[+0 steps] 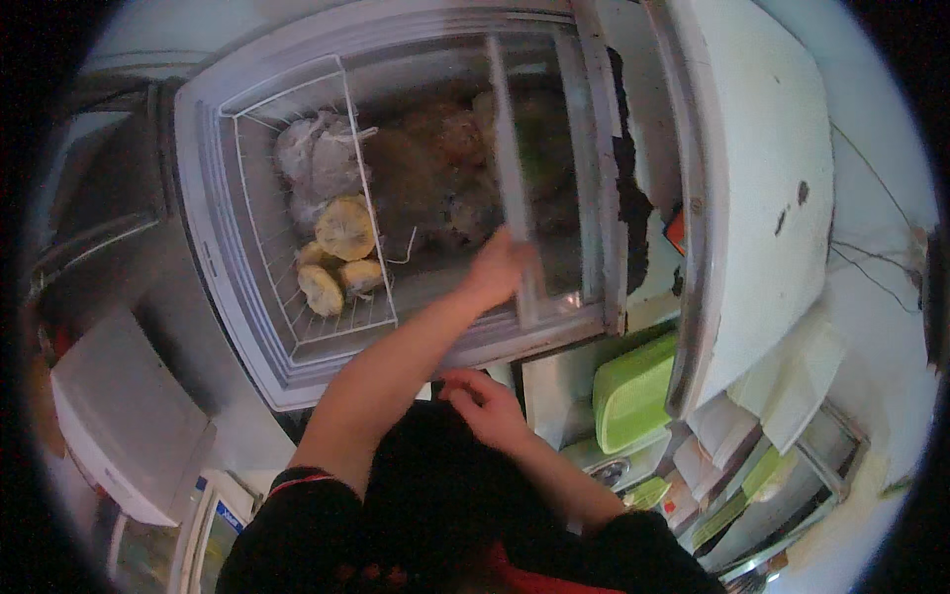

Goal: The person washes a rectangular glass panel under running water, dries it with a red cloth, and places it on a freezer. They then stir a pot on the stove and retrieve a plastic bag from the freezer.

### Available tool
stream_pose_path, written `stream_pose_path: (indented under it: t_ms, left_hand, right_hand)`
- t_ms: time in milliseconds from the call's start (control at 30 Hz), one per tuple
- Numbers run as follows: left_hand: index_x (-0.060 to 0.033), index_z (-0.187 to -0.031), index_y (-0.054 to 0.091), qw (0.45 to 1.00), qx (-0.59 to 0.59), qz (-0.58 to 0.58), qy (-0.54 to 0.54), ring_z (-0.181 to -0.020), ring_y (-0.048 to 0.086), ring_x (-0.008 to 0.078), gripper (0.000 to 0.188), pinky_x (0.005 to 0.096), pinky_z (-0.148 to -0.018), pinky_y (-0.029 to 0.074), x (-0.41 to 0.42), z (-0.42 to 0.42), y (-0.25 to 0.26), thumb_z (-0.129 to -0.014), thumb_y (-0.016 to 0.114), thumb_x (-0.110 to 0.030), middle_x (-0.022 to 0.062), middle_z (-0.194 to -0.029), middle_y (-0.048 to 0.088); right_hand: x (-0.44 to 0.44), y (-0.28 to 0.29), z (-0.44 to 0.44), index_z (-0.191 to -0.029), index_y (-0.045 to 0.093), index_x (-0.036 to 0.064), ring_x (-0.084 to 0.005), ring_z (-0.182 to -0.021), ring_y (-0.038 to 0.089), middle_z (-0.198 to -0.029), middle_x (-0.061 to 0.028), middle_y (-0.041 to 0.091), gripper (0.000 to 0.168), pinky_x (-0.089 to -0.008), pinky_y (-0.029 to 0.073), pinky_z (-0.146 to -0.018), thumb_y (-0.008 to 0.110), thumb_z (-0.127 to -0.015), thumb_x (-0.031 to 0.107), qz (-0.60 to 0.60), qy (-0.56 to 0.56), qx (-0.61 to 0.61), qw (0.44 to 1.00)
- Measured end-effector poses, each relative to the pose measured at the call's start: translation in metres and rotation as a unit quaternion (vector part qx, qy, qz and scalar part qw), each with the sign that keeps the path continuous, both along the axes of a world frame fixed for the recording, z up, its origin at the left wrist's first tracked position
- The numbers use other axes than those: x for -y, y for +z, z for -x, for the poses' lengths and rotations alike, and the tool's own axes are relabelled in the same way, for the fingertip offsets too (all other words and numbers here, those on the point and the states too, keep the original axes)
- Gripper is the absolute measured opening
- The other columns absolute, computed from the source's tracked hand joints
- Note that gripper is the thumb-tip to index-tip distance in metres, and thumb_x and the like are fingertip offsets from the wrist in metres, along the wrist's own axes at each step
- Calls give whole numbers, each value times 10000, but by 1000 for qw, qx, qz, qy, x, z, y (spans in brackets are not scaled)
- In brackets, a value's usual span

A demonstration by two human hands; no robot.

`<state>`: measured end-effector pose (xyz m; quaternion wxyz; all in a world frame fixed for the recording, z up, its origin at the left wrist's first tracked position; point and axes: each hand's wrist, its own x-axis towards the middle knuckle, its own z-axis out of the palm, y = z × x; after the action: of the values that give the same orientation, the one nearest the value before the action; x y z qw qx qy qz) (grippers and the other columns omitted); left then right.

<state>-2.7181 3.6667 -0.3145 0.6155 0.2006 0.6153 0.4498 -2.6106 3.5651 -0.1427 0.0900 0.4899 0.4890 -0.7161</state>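
A chest freezer (223,297) stands before me, its left part uncovered. My left hand (501,267) is on the pale frame bar of the sliding glass lid (548,185), fingers round its edge; hand and bar are blurred. Near my body, just below the freezer's front rim, my right hand (484,405) has its fingers loosely bent, with nothing seen in it. A white wire basket (243,185) hangs inside at the left. It holds whitish plastic bags (319,152) and several round, yellow cut pieces of food (345,229). Deeper down lie dark, indistinct contents (423,156).
To the right is a white panel with a metal edge (764,200). Below it sit green plastic trays (638,393) and a rack (839,460) with pale containers. A white box (126,416) stands at lower left. Torn black material (631,200) lines the freezer's right side.
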Motion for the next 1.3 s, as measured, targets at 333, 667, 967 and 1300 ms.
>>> stream_pose_path:
  t_ms: [333, 667, 967, 1300]
  left_hand:
    - [-10, -1244, 518, 994, -100, -35, -30, -987, 660, 378, 385, 472, -860, 501, -63, -44, 25, -963, 600, -260, 208, -1054, 677]
    - [-71, -1401, 511, 899, -434, -39, -41, -1288, 539, 341, 610, 441, -1071, 439, 127, 174, 90, -818, 690, -63, 154, -1406, 558]
    - [-33, -1497, 410, 689, -712, 117, -68, -1449, 330, 412, 689, 489, -1191, 250, 266, 324, 81, -877, 664, -195, 232, -1560, 360]
    - [-15, -1518, 376, 698, -711, 26, -82, -1463, 293, 428, 676, 545, -1197, 193, 254, 337, 62, -975, 577, -364, 231, -1579, 333]
  right_hand:
    - [-46, -26, -29, -1163, 650, 8, -163, -980, 656, -1036, -80, 707, 217, -305, 508, -910, 598, -972, 98, -76, 5, 43, 996]
    - [-80, -61, 19, -1211, 663, 40, -154, -980, 667, -1069, -82, 719, 268, -303, 523, -864, 612, -978, 163, -206, 114, 1, 972]
    - [-170, -236, 85, -1209, 677, 53, -315, -1062, 686, -1124, -197, 706, 344, -409, 533, -926, 566, -960, 264, -325, 209, 142, 911]
    - [-182, -553, 129, -1365, 576, 94, -368, -1210, 570, -1268, -144, 644, 511, -495, 455, -1057, 606, -894, 292, -454, 336, 137, 814]
